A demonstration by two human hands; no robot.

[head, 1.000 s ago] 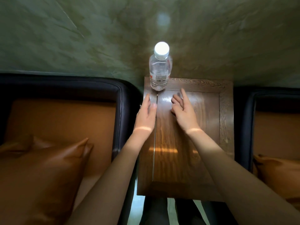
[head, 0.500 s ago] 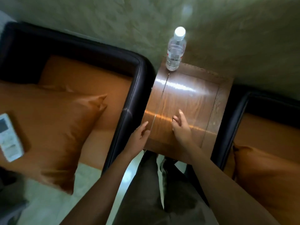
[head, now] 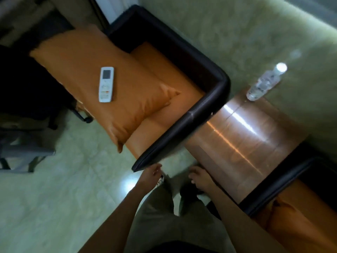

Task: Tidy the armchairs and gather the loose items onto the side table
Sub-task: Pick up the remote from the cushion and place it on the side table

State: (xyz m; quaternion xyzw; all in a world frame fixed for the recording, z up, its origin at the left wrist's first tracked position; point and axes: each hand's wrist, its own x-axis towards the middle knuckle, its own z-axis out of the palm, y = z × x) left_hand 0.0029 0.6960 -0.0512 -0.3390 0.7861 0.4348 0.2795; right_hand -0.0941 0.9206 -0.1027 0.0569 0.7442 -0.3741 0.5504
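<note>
A white remote control (head: 106, 84) lies flat on an orange cushion (head: 102, 77) in the left armchair (head: 189, 125). A clear water bottle (head: 264, 83) with a white cap stands at the far corner of the wooden side table (head: 244, 143). My left hand (head: 148, 175) hangs with loose fingers just below the front end of the armchair's dark arm and holds nothing. My right hand (head: 199, 178) is beside the table's near corner, fingers loosely bent, also with nothing in it. The right armchair (head: 284, 189) with an orange cushion (head: 299, 223) is at the lower right.
A pale tiled floor (head: 54, 198) spreads to the left below the armchair. A dark piece of furniture on legs (head: 21, 92) stands at the far left. A green marbled wall (head: 237, 33) runs behind the chairs. My legs fill the bottom middle.
Both hands have come off the side table and drawn back toward my body. The view has swung left, and the remote on the left cushion is now fully in sight.
</note>
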